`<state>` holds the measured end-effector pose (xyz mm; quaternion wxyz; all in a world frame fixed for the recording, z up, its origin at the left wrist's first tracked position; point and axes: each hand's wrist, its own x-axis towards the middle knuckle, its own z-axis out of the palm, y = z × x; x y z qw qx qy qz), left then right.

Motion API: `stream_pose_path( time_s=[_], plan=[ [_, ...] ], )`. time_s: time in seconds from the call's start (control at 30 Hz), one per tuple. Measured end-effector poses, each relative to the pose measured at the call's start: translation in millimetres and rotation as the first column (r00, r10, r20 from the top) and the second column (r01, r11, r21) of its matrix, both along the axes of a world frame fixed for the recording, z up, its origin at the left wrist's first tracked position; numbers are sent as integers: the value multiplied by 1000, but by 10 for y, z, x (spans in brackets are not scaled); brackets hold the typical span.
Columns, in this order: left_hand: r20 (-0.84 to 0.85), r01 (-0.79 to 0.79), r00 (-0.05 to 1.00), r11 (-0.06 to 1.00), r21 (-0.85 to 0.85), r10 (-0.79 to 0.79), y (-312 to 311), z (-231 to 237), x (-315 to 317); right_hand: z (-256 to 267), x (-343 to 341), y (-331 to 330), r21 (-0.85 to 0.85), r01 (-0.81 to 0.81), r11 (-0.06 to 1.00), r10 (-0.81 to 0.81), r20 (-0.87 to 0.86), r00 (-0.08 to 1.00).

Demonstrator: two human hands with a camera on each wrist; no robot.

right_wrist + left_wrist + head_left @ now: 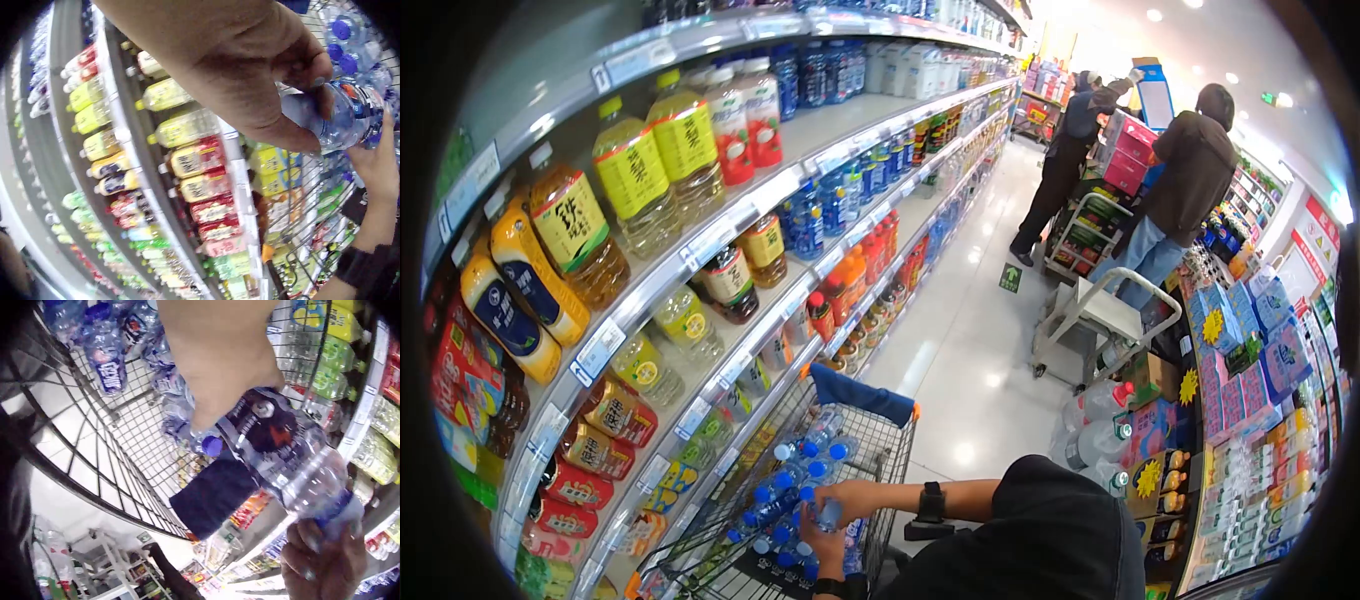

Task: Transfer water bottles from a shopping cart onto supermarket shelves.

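Observation:
A clear plastic water bottle [275, 440] with a dark label and a blue cap is held between both hands over a shopping cart [897, 450]. My left hand [827, 550] grips the bottle's body; its far fingers are hidden behind the label in the left wrist view. From the other side, my right hand [855, 497] pinches the cap end, seen close in the right wrist view. Beneath the hands, several similar blue-capped water bottles [775, 490] lie piled in the cart.
Drink shelves [820, 160] run along the left, close to the cart. A dark blue cloth cover [865, 393] wraps the cart's far bar. Ahead, two people stand in the aisle by a white platform trolley [1100, 310]. Large water bottles [1105, 440] and stacked goods line the right.

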<state>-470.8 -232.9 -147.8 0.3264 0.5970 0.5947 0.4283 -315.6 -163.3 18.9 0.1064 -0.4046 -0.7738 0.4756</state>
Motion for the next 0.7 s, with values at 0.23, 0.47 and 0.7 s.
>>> stream_pose_path(
  time_s=[0.23,0.47,0.7],
  plan=[
    [314,-31,948,974,223,-42,222,826,796,1112,839,-454,314,56,948,3,-185,983],
    [375,230,855,910,344,-358,-253,1931,2319,1694,2582,-1158,298,310,903,-138,-481,866],
    [145,693,660,671,263,-738,-656,2977,3252,1732,3418,-1905,376,605,702,-351,-557,753]
  ],
)
